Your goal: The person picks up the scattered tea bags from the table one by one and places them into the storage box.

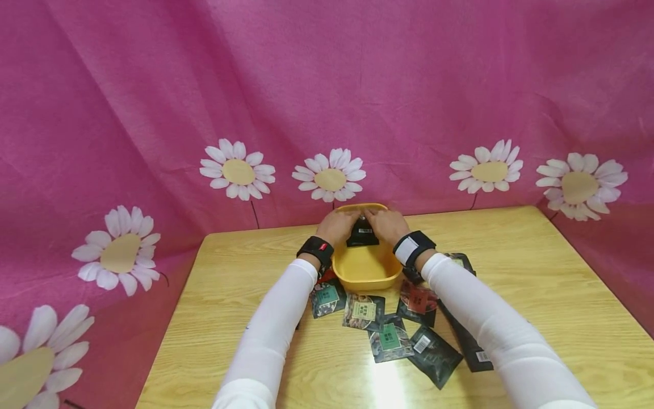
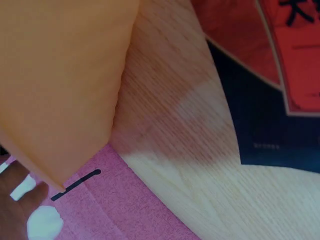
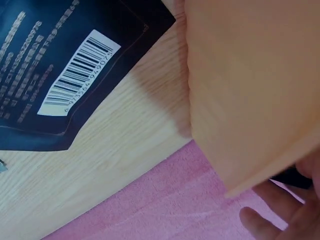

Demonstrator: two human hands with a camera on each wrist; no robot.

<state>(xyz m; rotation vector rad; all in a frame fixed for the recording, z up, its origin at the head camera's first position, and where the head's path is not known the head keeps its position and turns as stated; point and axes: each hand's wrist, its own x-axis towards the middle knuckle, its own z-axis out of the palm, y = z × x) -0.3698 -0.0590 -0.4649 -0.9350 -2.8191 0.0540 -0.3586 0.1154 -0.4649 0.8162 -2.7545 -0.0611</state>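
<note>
Head view: black packet (image 1: 362, 237) between hands (image 1: 338, 226) (image 1: 390, 225) (left wrist: basin's outer wall (image 2: 65, 80)).

The basin (image 1: 365, 275) stands toward the back of the counter (image 1: 245, 295), before the curtain (image 1: 398, 102). Inside it, a packet (image 1: 361, 236) is between the left hand (image 1: 337, 226) and right hand (image 1: 389, 225). Loose packets (image 1: 390, 339) lie before the basin and rightward.

I read 6 973564 949075 beneath the barcode (image 3: 80, 74) on a black packet (image 3: 112, 27) and 大 on another packet's (image 2: 260, 137) red label (image 2: 302, 70); print on the bowl's (image 1: 365, 284) packet (image 1: 363, 238) is too small.
</note>
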